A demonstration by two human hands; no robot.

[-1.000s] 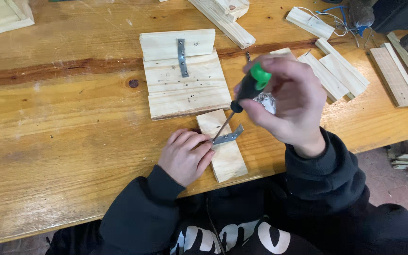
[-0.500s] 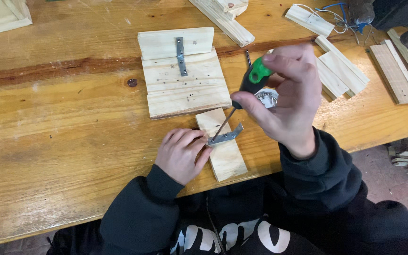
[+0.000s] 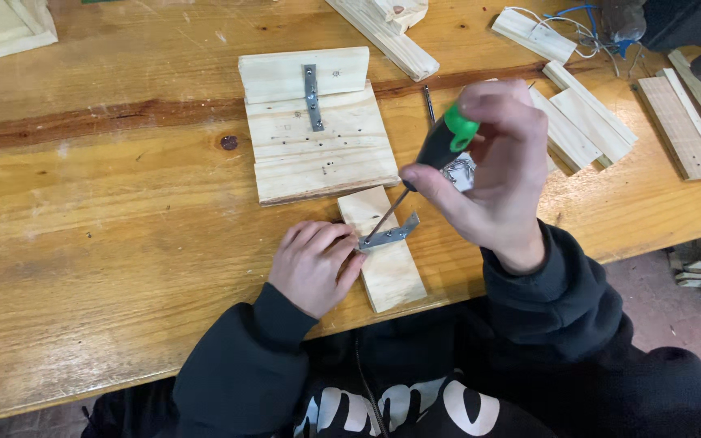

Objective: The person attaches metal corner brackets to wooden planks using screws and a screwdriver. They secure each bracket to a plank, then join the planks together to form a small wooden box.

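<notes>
While the left hand (image 3: 314, 266) pins a small pale wooden block (image 3: 383, 247) flat on the orange-brown wooden table (image 3: 107, 211), the right hand (image 3: 492, 174) drives a green-and-black-handled screwdriver (image 3: 423, 166) into a grey metal bracket (image 3: 389, 235).

Left fingers lie curled and pressed on the block's left edge, touching the bracket's end, apparently to stop both from shifting. Right fingers close around the handle, wrist raised, so the shaft slants down-left with its tip on the bracket. Just beyond the block, farther away, lies a larger pale plank assembly (image 3: 318, 138) with a metal strip (image 3: 312, 97); loose wood slats (image 3: 590, 122) lie to the right.
</notes>
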